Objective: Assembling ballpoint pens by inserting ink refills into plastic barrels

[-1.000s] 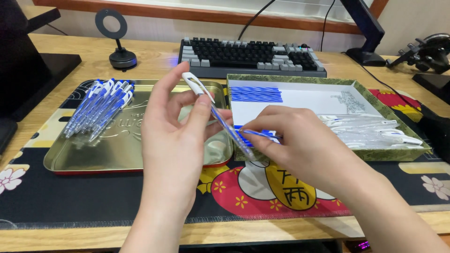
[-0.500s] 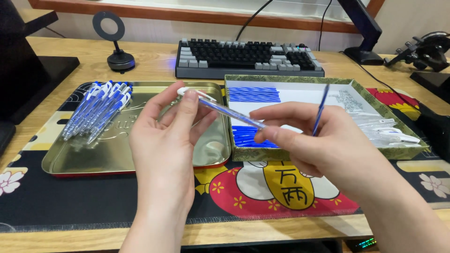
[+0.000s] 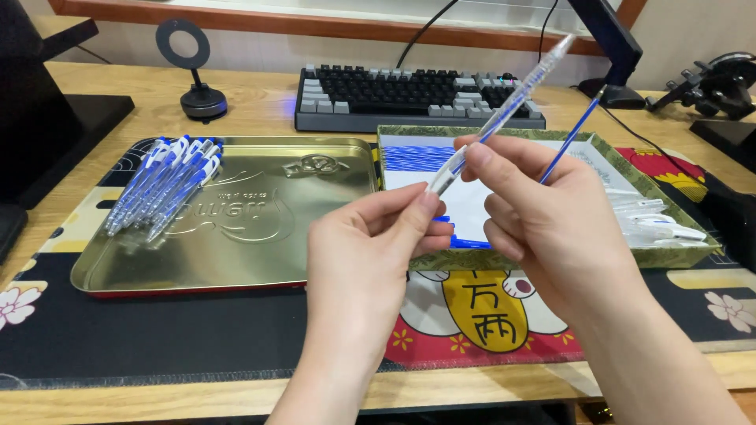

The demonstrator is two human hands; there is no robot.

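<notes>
Midair, both hands (image 3: pixel 370 252) (image 3: pixel 543 220) hold pen barrel (image 3: pixel 504 106).

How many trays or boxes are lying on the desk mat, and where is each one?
2. A shallow gold metal tray lies on the left, with finished pens at its left end. A green-rimmed box lies on the right, partly hidden behind both hands.
</notes>
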